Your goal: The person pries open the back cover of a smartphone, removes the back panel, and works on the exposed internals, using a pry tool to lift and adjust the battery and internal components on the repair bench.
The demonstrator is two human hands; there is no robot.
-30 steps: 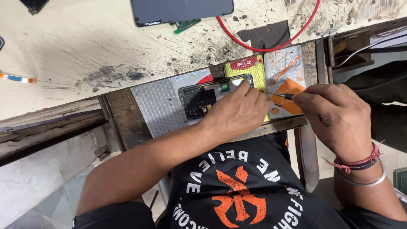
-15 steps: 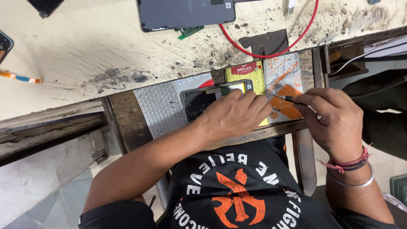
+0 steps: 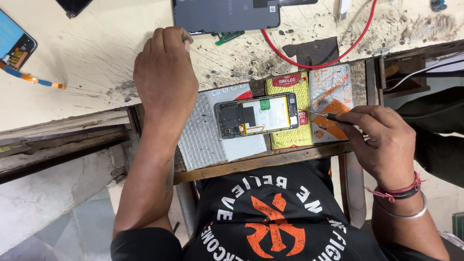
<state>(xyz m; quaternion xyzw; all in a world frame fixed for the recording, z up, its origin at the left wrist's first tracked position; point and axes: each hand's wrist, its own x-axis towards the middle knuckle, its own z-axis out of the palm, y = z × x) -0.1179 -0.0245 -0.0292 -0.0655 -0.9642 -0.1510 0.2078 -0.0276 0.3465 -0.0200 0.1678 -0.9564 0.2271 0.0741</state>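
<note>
An opened phone (image 3: pixel 256 116) with its back off lies flat on a silver bubble pouch (image 3: pixel 203 137), its battery and board showing. My right hand (image 3: pixel 382 142) grips a small screwdriver (image 3: pixel 324 115) whose tip points at the phone's right end. My left hand (image 3: pixel 164 72) is stretched up the scratched table, fingers curled near the edge of a dark grey phone back panel (image 3: pixel 224 15); whether it touches the panel I cannot tell. A small green circuit piece (image 3: pixel 229 36) lies just right of that hand.
A yellow pouch (image 3: pixel 290 137) and a silver-orange pouch (image 3: pixel 331 99) lie beside the phone. A red cable (image 3: pixel 355 46) loops at the back. A phone screen with an orange flex strip (image 3: pixel 17 48) sits far left. A dark drawer slot (image 3: pixel 406 72) opens at right.
My left hand has left the opened phone and moved up and left toward the dark grey panel. The phone is now uncovered. My right hand keeps the screwdriver in about the same place.
</note>
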